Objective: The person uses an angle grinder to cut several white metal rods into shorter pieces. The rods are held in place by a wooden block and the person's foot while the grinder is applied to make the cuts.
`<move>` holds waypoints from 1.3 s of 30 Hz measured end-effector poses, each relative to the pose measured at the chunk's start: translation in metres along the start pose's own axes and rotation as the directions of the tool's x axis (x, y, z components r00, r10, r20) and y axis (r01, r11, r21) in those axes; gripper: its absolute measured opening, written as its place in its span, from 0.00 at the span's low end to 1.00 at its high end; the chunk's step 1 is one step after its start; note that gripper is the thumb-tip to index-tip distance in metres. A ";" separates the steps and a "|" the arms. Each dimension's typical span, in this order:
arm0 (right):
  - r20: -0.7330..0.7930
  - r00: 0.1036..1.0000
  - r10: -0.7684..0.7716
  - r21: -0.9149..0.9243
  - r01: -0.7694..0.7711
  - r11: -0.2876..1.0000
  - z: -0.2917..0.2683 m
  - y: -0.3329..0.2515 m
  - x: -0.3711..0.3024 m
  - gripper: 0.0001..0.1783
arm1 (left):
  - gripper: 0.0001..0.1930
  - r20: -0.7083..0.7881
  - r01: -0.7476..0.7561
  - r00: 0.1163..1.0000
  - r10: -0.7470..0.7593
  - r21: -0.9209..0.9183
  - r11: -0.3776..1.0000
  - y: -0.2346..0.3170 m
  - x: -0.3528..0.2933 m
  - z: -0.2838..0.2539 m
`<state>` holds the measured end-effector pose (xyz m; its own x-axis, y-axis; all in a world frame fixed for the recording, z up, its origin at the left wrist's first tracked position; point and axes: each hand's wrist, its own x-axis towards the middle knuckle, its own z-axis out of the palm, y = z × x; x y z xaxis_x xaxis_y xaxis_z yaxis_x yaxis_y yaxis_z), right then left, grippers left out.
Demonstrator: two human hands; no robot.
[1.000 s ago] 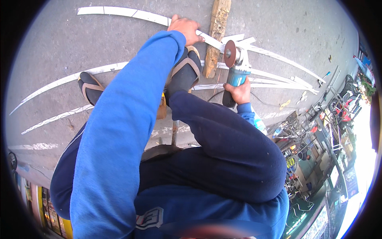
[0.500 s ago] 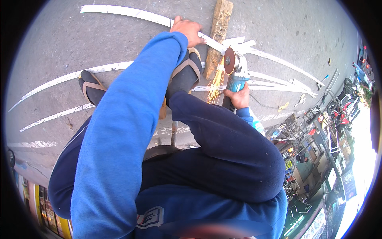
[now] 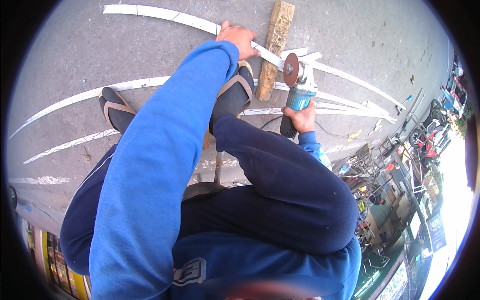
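My left hand point(image 3: 239, 41) is closed around a long white strip point(image 3: 187, 20) that has dark marks across it. The strip lies over a rough wooden block point(image 3: 277, 31), and its right end sits beside the grinder's disc. My right hand point(image 3: 302, 117) grips the blue and black body of an angle grinder point(image 3: 299, 100). Its reddish-brown disc point(image 3: 291, 69) stands on edge by the strip's end; I cannot tell whether the two touch. Short white offcuts point(image 3: 311, 56) lie just behind the grinder's head.
More white strips point(image 3: 90, 97) point(image 3: 75, 145) lie on the asphalt, some beneath my sandalled feet point(image 3: 234, 92). A cord point(image 3: 325, 131) trails right of the grinder. Metal frames and clutter point(image 3: 385, 175), with a red motorbike point(image 3: 426, 146), fill the right side.
Orange sparks that sprayed down from the disc are gone. The grinder has shifted slightly up and right, with its disc turned more to view. My left hand stays on the strip.
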<state>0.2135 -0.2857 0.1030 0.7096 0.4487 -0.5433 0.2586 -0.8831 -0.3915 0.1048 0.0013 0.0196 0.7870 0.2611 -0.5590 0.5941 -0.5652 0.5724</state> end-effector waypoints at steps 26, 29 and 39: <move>-0.034 0.999 -0.004 -0.049 0.003 0.999 0.002 0.029 0.009 0.34 | 0.21 -0.014 0.009 1.000 -0.009 -0.004 1.000 0.001 -0.001 0.000; -0.057 0.998 -0.030 -0.138 0.021 0.990 0.003 0.033 0.006 0.34 | 0.22 -0.012 0.006 1.000 -0.007 -0.043 0.999 0.000 0.000 0.000; -0.046 0.996 -0.075 -0.042 0.073 0.996 0.005 0.034 -0.007 0.36 | 0.23 -0.023 0.010 1.000 -0.010 -0.024 1.000 0.001 0.000 0.001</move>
<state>0.2141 -0.3180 0.0896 0.7177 0.5070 -0.4773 0.3370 -0.8527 -0.3991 0.1047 -0.0002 0.0193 0.7846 0.2847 -0.5508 0.6053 -0.5440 0.5811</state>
